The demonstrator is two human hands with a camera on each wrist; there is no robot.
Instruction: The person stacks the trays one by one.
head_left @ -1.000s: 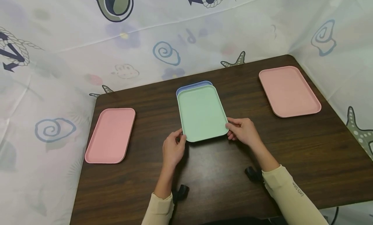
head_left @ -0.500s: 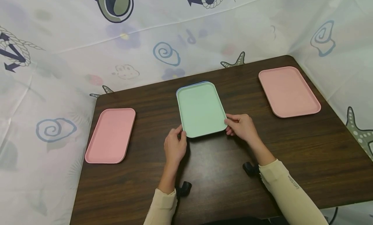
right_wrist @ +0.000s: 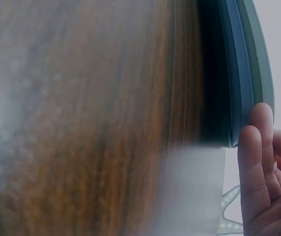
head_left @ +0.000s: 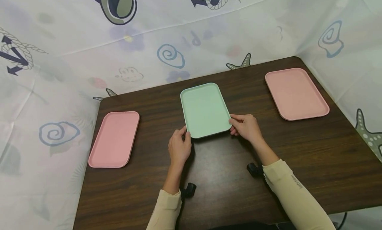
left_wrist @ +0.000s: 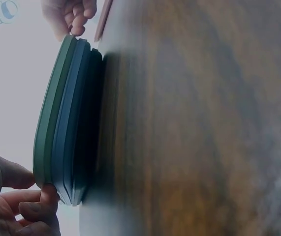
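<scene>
A light green rectangular tray [head_left: 206, 110] lies at the middle of the table, on top of a small stack. Beneath it, the left wrist view shows the edge of a blue tray [left_wrist: 67, 123] and a darker layer under that. My left hand [head_left: 179, 147] pinches the green tray's near left corner between thumb and fingers. At the near right corner my right hand [head_left: 246, 128] pinches the same tray, thumb by the rim and fingers along its side. From above, the green tray hides the blue one.
One pink tray [head_left: 114, 139] lies on the left of the dark wooden table [head_left: 221, 177], another pink tray [head_left: 296, 94] at the far right. A white patterned cloth [head_left: 143, 34] hangs behind and along the sides.
Both hands have slid the green tray away from the body. The blue rim that showed beyond its far edge is now covered. Both pink trays stay put.
</scene>
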